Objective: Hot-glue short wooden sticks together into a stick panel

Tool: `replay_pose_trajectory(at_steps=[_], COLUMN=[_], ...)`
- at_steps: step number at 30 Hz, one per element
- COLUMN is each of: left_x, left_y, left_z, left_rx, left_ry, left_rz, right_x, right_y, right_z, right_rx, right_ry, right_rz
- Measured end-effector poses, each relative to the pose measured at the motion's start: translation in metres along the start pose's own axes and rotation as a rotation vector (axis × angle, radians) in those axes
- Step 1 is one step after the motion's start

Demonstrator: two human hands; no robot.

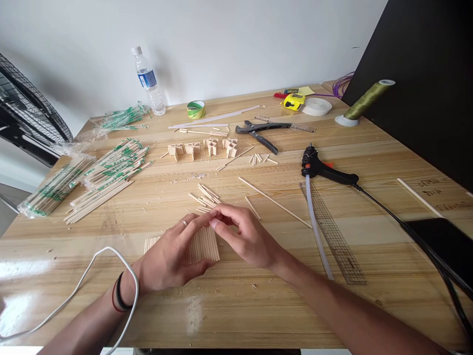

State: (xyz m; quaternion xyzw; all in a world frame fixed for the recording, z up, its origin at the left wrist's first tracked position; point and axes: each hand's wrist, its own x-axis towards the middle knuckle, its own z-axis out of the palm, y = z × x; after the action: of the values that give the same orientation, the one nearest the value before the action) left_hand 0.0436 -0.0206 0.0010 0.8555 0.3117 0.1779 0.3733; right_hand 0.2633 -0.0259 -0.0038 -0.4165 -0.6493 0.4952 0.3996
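Note:
A flat row of short wooden sticks [207, 246] lies side by side on the wooden table. My left hand [175, 251] rests over this row with its thumb and fingers apart, covering part of it. At the row's top edge my right hand [244, 234] has its thumb and forefinger close together, touching the left fingertips. Whatever is between the right fingertips, if anything, is too small to make out. Just beyond both hands is a loose pile of short sticks [207, 195].
Small stick assemblies [211, 146] stand farther back, near a grey cutter [264, 130]. On the right lie a glue gun [325, 167] and clear ruler [338, 236]. Stick bundles [111, 167] are left. A white cable [86, 276] crosses my left wrist.

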Motion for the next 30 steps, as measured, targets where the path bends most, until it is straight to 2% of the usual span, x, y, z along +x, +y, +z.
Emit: replay_pose_trajectory(at_steps=[18, 30], left_x=[0.0015, 0.0030], left_y=[0.0003, 0.0014], left_z=[-0.0013, -0.0016], left_rx=[0.012, 0.027], left_ry=[-0.005, -0.033], left_rz=[0.043, 0.058], right_x=[0.0002, 0.0004], right_y=[0.0009, 0.0011], right_z=[0.0015, 0.0040], right_rx=[-0.023, -0.117], right_ry=[0.009, 0.016], right_rz=[-0.029, -0.067])
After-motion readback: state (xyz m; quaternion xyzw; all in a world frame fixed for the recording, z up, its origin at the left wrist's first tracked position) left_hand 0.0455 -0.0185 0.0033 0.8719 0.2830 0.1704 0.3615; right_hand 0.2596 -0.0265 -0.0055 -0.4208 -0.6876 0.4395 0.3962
